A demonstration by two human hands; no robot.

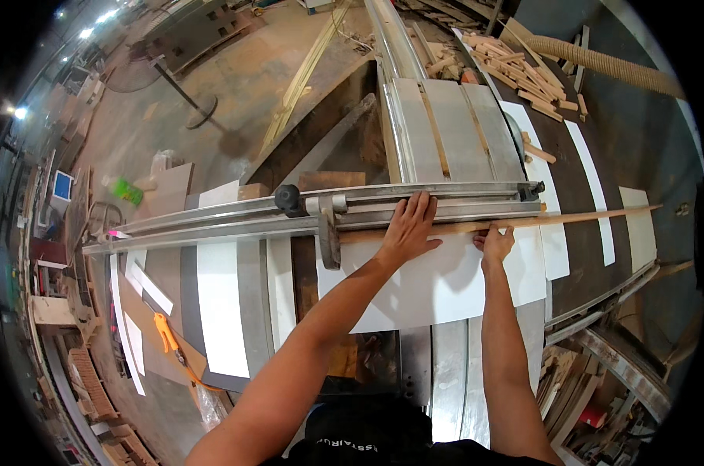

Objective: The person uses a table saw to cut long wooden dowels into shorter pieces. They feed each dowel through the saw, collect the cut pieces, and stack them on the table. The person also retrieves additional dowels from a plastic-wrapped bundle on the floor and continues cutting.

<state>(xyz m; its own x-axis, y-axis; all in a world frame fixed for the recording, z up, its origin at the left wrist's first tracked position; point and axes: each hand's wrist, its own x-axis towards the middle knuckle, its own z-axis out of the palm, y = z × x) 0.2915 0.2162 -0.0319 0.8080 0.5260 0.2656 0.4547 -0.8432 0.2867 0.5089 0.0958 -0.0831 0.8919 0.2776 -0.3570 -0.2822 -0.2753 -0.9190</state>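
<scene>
Touching wooden strip; 2 hands

Lettering: white, printed on black garment at lower edge of view, near centre, between forearms; one short line of small block capitals, clear against the dark cloth. Blue panel in pale frame, far left among the workshop clutter: too small for reading. Green container, left, beyond the metal rails: blurred, too indistinct for reading.
</scene>
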